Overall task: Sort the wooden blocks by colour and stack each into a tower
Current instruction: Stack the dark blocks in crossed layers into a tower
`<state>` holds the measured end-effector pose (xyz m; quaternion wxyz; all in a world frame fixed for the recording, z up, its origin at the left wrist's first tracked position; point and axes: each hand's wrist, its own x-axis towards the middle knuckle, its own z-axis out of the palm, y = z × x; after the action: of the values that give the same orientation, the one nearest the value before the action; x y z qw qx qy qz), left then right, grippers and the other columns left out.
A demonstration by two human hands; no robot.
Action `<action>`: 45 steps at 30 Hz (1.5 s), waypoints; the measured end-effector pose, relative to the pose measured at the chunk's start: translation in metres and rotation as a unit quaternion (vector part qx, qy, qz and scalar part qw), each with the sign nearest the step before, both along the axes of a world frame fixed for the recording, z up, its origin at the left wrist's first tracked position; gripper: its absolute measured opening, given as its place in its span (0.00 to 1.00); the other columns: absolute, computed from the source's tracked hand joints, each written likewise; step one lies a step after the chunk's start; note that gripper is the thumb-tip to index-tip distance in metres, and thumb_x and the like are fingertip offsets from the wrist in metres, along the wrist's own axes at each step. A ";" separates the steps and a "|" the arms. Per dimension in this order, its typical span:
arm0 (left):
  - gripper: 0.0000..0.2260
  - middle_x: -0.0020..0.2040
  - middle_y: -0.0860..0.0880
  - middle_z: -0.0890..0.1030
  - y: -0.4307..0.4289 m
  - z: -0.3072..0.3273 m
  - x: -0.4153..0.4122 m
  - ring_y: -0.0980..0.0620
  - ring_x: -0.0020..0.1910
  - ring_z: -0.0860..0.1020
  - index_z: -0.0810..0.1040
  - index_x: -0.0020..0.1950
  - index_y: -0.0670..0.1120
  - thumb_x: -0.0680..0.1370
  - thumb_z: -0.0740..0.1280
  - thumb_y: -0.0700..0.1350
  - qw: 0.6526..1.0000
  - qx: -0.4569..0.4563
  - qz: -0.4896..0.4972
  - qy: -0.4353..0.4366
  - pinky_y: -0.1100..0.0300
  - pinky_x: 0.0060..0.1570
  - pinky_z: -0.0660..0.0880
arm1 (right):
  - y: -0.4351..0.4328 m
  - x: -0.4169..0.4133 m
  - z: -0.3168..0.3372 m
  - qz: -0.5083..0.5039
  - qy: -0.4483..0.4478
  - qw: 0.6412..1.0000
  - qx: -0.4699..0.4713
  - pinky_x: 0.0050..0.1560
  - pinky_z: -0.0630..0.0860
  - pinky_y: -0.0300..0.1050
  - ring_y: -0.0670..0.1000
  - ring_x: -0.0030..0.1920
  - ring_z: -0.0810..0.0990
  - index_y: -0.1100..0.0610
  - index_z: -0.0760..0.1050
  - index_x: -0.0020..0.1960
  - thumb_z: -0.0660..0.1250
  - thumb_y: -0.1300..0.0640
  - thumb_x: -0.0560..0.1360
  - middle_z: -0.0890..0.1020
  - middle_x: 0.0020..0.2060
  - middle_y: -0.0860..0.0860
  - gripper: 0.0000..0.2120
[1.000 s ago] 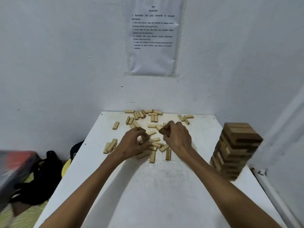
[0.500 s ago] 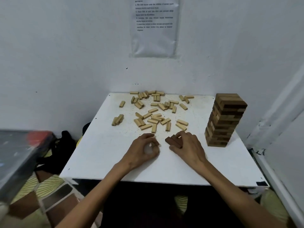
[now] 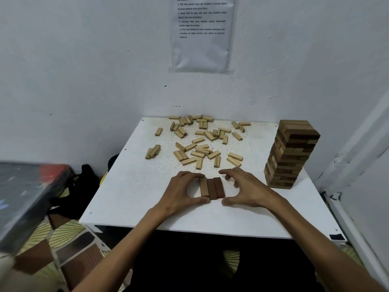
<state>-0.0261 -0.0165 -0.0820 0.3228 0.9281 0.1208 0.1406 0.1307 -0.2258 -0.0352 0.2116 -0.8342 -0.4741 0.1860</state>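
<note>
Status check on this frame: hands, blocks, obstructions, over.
Left hand pinching row of three blocks, one light, two dark, flat on table. Right hand spread beside it, contact unclear. Loose light blocks behind, mixed tower at right, neither in the way.

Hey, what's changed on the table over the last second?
Both hands drew back from the scattered light blocks toward the near edge of the table, bringing brown blocks. Those now lie flat as a row of three brown blocks. The right hand has let go and opened; the left hand pinches the row's left block. The tall block tower and the scattered light blocks stayed put.
</note>
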 end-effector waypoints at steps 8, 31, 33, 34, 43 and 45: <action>0.32 0.64 0.64 0.78 0.000 -0.001 0.004 0.61 0.68 0.69 0.78 0.66 0.61 0.65 0.76 0.70 0.999 0.025 -0.029 -0.026 0.54 0.69 0.63 | 0.006 0.008 -0.028 0.026 0.061 0.993 0.098 0.72 0.65 0.48 0.40 0.72 0.63 0.33 0.72 0.70 0.80 0.36 0.67 0.73 0.66 0.37 0.34; 0.18 0.56 0.60 0.84 0.004 0.069 0.007 0.55 0.63 0.76 0.84 0.55 0.55 0.68 0.83 0.45 0.989 -0.068 -0.102 -0.080 0.65 0.60 0.70 | 0.009 0.003 0.018 0.056 0.024 0.966 0.252 0.53 0.79 0.44 0.45 0.61 0.77 0.46 0.84 0.60 0.81 0.46 0.70 0.83 0.57 0.40 0.20; 0.17 0.56 0.59 0.84 0.003 0.085 0.011 0.54 0.64 0.76 0.84 0.54 0.55 0.69 0.83 0.44 0.987 -0.070 -0.105 -0.094 0.59 0.62 0.72 | 0.008 0.006 0.035 0.052 0.027 0.964 0.259 0.54 0.79 0.43 0.44 0.62 0.77 0.46 0.84 0.59 0.81 0.46 0.69 0.83 0.56 0.41 0.19; 0.17 0.56 0.59 0.84 0.003 0.092 0.013 0.54 0.64 0.76 0.84 0.53 0.55 0.68 0.83 0.44 0.987 -0.072 -0.105 -0.101 0.58 0.63 0.72 | 0.008 0.008 0.044 0.051 0.029 0.964 0.259 0.54 0.79 0.43 0.44 0.61 0.77 0.45 0.84 0.59 0.82 0.47 0.69 0.84 0.56 0.41 0.19; 0.11 0.56 0.55 0.85 -0.004 0.150 0.038 0.56 0.64 0.78 0.83 0.49 0.58 0.71 0.81 0.48 0.982 -0.088 -0.109 -0.125 0.56 0.65 0.68 | 0.002 0.032 0.122 0.032 0.014 0.976 0.215 0.56 0.82 0.54 0.48 0.53 0.83 0.37 0.83 0.52 0.80 0.36 0.64 0.84 0.50 0.42 0.19; 0.11 0.57 0.56 0.85 -0.009 0.159 0.046 0.55 0.64 0.78 0.84 0.49 0.59 0.69 0.80 0.54 0.982 -0.088 -0.111 -0.129 0.51 0.67 0.70 | -0.004 0.038 0.137 0.029 0.004 0.979 0.201 0.55 0.82 0.55 0.49 0.52 0.83 0.37 0.83 0.51 0.80 0.35 0.63 0.83 0.50 0.42 0.19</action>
<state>0.0197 -0.0256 0.0768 0.4296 0.8779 -0.0134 0.2112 0.1686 -0.2297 0.1015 0.3715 -0.7595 -0.5251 0.0965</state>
